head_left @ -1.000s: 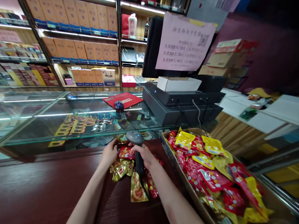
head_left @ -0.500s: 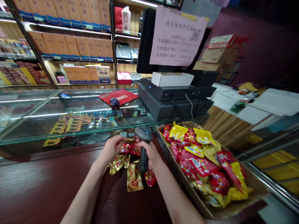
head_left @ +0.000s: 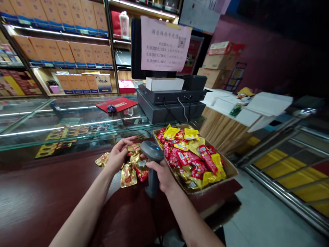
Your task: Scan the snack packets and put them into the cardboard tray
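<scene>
My right hand [head_left: 162, 174] is wrapped round the handle of a dark grey barcode scanner [head_left: 151, 151], whose head bears a small blue light. My left hand [head_left: 117, 154] hovers at the pile's left side, fingers stretched out and apart, with no packet visibly gripped. Between the hands lie several shiny snack packets, among them a gold packet [head_left: 127, 175] in front and a red packet [head_left: 141, 173] partly hidden by the scanner. Another gold packet [head_left: 102, 160] rests left of my wrist. A cardboard box [head_left: 230, 168] full of red, yellow and gold packets stands to the right.
The dark red counter [head_left: 48, 199] meets a glass display case [head_left: 78, 132] at the back. On the glass are a red mouse pad [head_left: 126, 103] with a mouse [head_left: 111, 108] and a black cash drawer [head_left: 172, 110] under a monitor [head_left: 136, 48]. Metal railing [head_left: 277, 184] runs along the right.
The view has swung to the right and the box shows more fully. My left hand's fingers, earlier pinched at a red packet, are now spread. The scanner remains in my right hand.
</scene>
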A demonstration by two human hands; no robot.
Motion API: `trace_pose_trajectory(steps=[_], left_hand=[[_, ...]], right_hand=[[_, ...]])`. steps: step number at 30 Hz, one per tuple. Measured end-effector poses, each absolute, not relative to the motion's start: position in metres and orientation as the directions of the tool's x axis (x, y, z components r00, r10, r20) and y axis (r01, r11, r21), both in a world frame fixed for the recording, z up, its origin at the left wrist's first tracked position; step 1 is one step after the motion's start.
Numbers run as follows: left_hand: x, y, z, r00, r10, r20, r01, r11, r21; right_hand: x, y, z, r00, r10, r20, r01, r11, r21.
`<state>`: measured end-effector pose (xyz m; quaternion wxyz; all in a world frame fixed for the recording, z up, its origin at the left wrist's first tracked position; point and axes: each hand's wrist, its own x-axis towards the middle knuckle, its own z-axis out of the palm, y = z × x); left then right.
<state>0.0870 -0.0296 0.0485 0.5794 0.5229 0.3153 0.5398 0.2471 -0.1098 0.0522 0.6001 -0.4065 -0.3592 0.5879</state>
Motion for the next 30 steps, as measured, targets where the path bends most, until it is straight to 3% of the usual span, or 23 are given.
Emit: trace_pose_trajectory(steps=[2, 4, 6, 10, 14, 18, 21, 30], left_hand=[[0.089, -0.029, 0.048, 0.28, 0.96, -0.015, -0.302, 0.102, 0.948], [0.088, -0.028, 0.047, 0.433, 0.877, -0.21, -0.272, 0.349, 0.897], [0.085, -0.027, 0.043, 0.549, 0.785, -0.288, -0.22, 0.468, 0.856], [0.079, -0.022, 0.029, 0.55, 0.771, -0.32, -0.139, 0.462, 0.876], [0.069, -0.01, 0.017, 0.409, 0.867, -0.286, -0.111, 0.359, 0.927], [0.061, -0.004, 0.014, 0.309, 0.914, -0.262, -0.12, 0.311, 0.943], [0.058, -0.003, 0.016, 0.306, 0.916, -0.261, -0.134, 0.312, 0.941], [0.056, -0.004, 0.021, 0.314, 0.911, -0.266, -0.145, 0.323, 0.935]], right_hand=[[0.25, -0.115, 0.053, 0.099, 0.995, 0.0, -0.355, 0.036, -0.934], [0.252, -0.119, 0.053, 0.138, 0.99, 0.007, -0.314, 0.051, -0.948], [0.251, -0.123, 0.053, 0.148, 0.989, 0.018, -0.284, 0.059, -0.957], [0.246, -0.132, 0.047, 0.155, 0.988, 0.016, -0.223, 0.051, -0.973], [0.238, -0.141, 0.037, 0.202, 0.979, -0.019, -0.166, 0.016, -0.986], [0.227, -0.147, 0.034, 0.042, 0.981, -0.188, -0.257, -0.172, -0.951], [0.219, -0.148, 0.036, -0.017, 0.958, -0.287, -0.222, -0.284, -0.933], [0.215, -0.145, 0.039, -0.001, 0.953, -0.304, -0.183, -0.299, -0.937]])
